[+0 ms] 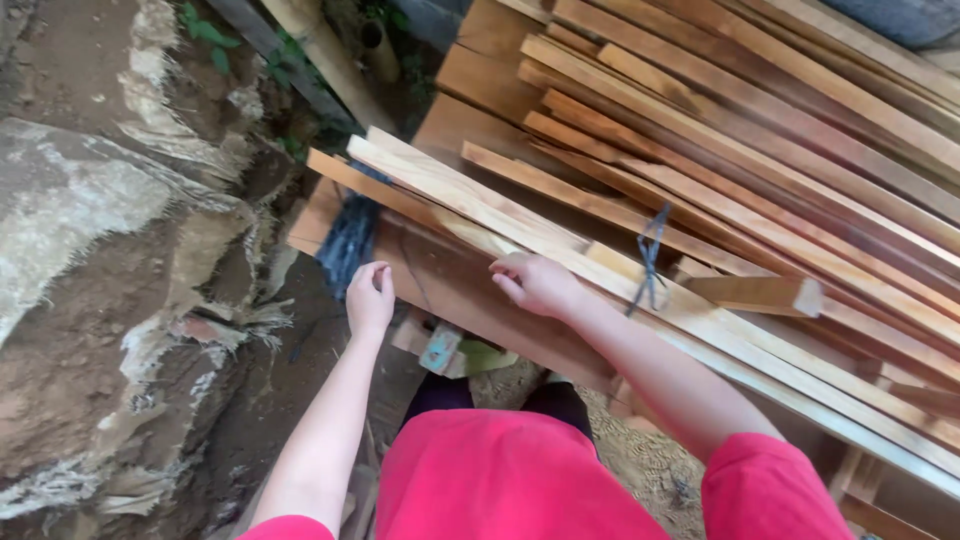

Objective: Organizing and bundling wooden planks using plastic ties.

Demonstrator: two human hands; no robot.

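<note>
Lying just under the right hand, a pale wooden slat ran diagonally atop a stack of reddish planks, left hand just beside its lower edge. Stack sat on a wide board; dirt ground, torn sacking, sawdust underfoot, dark cord tied round slats. Right hand curled, fingers pressing on the slat. Left hand loosely closed, holding nothing, near the board edge.

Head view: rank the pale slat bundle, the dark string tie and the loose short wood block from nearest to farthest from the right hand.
From the right hand:
1. Pale slat bundle, under its fingers.
2. Dark string tie, to its right on the bundle.
3. Short wood block, farther right.
</note>
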